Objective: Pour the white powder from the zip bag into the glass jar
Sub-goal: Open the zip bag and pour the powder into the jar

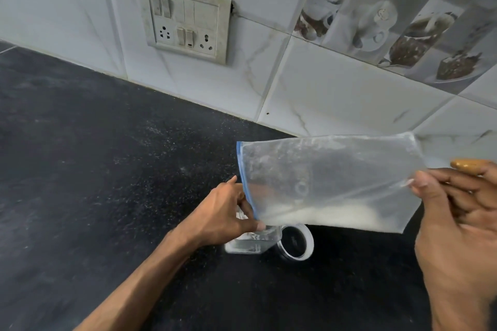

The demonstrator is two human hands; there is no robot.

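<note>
The counter point(107, 169) is big, dark and mostly bare, with lots of open room to the left and in front, and fine white specks are scattered on it. The tiled wall point(309, 94) stands behind, well away from the hands, so there is room to lift the bag higher. The bag point(336, 177) is held on its side in the air, with its blue zip edge to the left and pointing down over the jar point(252, 242). The jar stands on the counter right under that corner, and most of its mouth is hidden by the bag and the hand. The left hand point(223, 212) has its fingers curled around the zip corner, and I cannot tell if it also touches the jar. The right hand point(457, 212) pinches the far end of the bag between thumb and fingers and holds it up. The powder point(322, 217) lies in a long line along the low edge of the bag. If the right hand lifts too fast, I think the powder could rush out all at once and spill past the jar's small mouth. If the zip corner slides off to one side, powder would land on the counter. The lid point(295, 242) lies just beside the jar on the right, so a bump could push it away.
</note>
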